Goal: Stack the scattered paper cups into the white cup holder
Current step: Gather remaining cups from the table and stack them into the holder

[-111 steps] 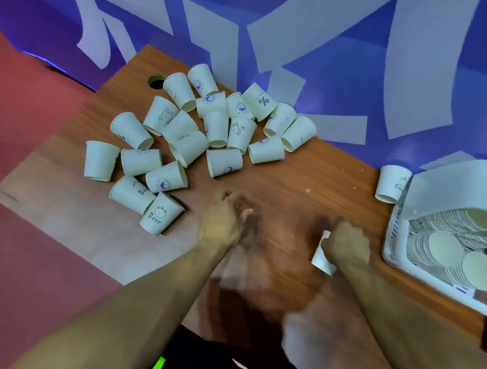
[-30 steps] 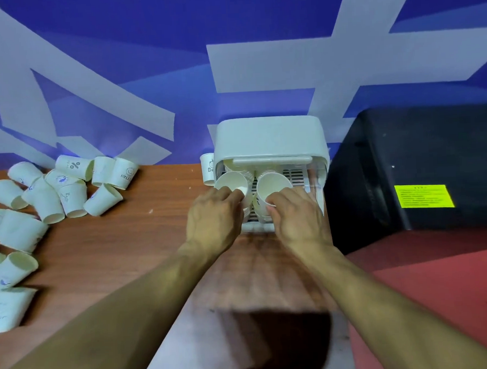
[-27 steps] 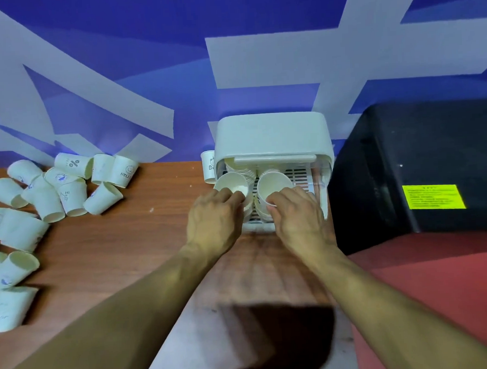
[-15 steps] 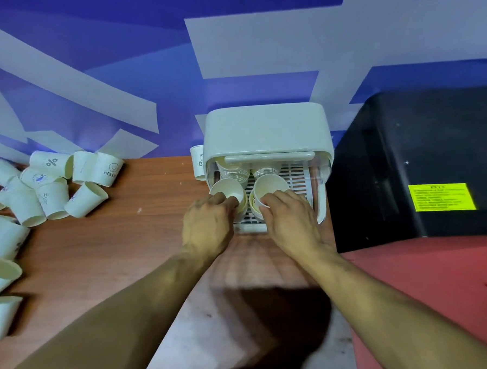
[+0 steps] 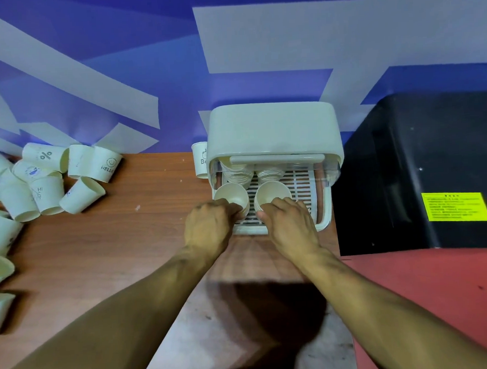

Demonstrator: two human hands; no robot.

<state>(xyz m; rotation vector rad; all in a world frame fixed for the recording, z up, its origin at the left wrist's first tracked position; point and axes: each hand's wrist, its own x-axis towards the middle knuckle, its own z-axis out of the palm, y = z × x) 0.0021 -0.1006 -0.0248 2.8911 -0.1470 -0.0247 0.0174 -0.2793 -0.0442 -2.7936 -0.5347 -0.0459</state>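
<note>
A person's left hand (image 5: 208, 227) and right hand (image 5: 289, 224) each curl round a paper cup, the left cup (image 5: 231, 194) and right cup (image 5: 273, 192), at the front opening of the white cup holder (image 5: 273, 126). Nested stacks (image 5: 237, 173) lie deeper inside, and scattered cups (image 5: 47, 180) lie well to its left.

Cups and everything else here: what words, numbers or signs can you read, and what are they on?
"%": on the tipped cup at the pile's back.
"HELL", under a smiley, end out of sight: on the smiley cup beside it.
"HI": on the front cup.
"Be", cut off by the white cup holder: on the standing cup.
Yellow label on the black box: too small to read.
Blue-mark cup: blurred.
</note>
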